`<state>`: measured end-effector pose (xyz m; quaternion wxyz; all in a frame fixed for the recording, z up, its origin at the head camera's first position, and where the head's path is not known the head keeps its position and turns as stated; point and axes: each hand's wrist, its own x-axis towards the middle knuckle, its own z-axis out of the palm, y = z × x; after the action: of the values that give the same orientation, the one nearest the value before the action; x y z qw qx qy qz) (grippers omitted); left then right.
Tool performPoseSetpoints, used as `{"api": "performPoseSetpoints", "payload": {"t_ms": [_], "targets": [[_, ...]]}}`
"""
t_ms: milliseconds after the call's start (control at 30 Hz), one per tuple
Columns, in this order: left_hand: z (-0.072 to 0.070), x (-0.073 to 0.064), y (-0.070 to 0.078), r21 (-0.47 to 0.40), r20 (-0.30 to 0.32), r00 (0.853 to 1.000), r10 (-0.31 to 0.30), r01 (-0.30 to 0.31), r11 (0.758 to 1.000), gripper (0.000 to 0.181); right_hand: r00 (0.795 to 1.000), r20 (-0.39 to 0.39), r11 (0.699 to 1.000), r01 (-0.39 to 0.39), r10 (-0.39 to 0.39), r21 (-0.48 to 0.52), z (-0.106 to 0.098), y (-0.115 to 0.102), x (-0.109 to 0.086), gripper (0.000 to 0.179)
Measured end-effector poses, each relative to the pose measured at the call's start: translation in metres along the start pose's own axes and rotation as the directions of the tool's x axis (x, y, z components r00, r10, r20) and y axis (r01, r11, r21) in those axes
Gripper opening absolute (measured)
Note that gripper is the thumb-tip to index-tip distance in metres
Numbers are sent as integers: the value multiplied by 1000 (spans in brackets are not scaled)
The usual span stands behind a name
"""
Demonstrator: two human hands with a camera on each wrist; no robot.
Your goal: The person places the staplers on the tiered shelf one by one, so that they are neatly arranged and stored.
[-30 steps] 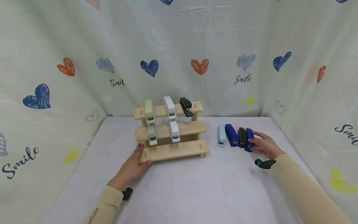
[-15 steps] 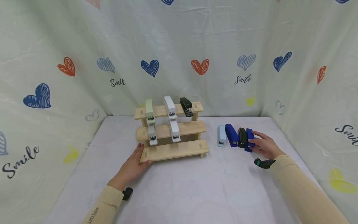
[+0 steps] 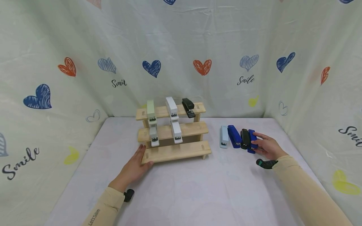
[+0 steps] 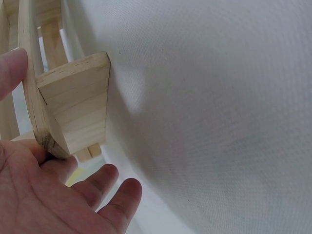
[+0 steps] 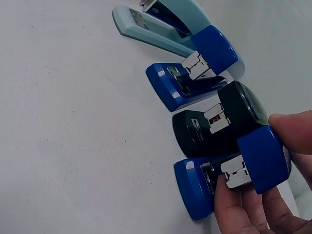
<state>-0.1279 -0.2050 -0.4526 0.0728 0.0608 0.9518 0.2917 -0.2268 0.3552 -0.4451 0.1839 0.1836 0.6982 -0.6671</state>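
In the head view my left hand (image 3: 134,168) holds the left end of the three-tier wooden display rack (image 3: 176,152) at its lowest plank. Its thumb lies along the front edge and its fingers at the end; the left wrist view shows the outer fingers (image 4: 122,200) free of the wood. At the right, my right hand (image 3: 270,148) grips the rightmost blue stapler (image 5: 265,158), thumb on one side and fingers on the other. That stapler stands against a black stapler (image 5: 241,109). Beyond are another blue stapler (image 5: 214,48) and a light blue one (image 5: 151,29).
On the rack's top tier sit a green stapler (image 3: 151,111), a white stapler (image 3: 171,107) and a black stapler (image 3: 188,107). Its middle tier carries a pale grey stapler (image 3: 153,135) and a white stapler (image 3: 176,131). A printed curtain (image 3: 181,37) surrounds the white table (image 3: 192,191).
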Motion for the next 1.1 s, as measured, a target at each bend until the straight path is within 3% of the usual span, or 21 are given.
{"api": "performPoseSetpoints", "payload": {"t_ms": [733,1100], "targets": [[1,1,-1,-12,-1,1000,0,0,1000,88,999,-49,998,-21,24,57,-1,-1,-10,78],[1,1,-2,-16,2,1000,-1,1,1000,88,998,-25,998,65,-65,-13,-9,-10,-20,74]]}}
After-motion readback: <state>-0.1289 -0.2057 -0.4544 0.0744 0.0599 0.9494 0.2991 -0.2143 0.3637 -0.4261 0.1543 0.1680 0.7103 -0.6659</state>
